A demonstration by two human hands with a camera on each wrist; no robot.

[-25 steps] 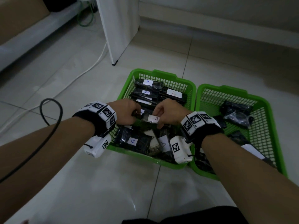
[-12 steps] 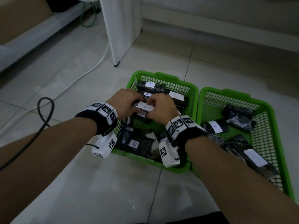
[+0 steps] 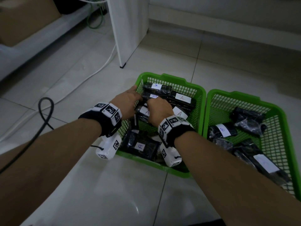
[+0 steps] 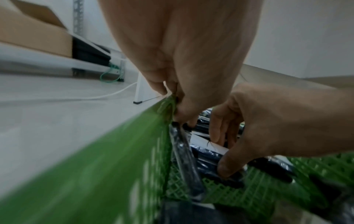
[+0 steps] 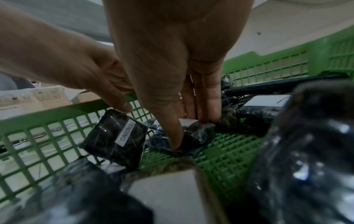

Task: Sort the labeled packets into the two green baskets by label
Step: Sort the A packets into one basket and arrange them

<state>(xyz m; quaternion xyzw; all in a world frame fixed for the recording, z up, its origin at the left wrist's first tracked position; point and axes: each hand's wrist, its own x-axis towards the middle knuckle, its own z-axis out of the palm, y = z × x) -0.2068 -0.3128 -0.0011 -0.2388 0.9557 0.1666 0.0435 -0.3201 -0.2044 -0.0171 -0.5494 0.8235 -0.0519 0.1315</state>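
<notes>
Mid-placement in the left green basket [image 3: 197, 88] at frame centre: right hand [image 3: 160, 110] pinching an A-labeled packet [image 5: 193, 136], left hand [image 3: 126, 104] seemingly gripping its other end; next, release and withdraw.

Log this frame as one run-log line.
left hand: on packet, left basket | right hand: pinching A packet | right basket: B packet

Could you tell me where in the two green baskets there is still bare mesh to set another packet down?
Left basket: crowded at the far end, where both hands work among A packets; a small bare patch shows mid-floor, before the near A packet. Right basket: bare mesh along the far wall and right side, beside the B packet.
</notes>
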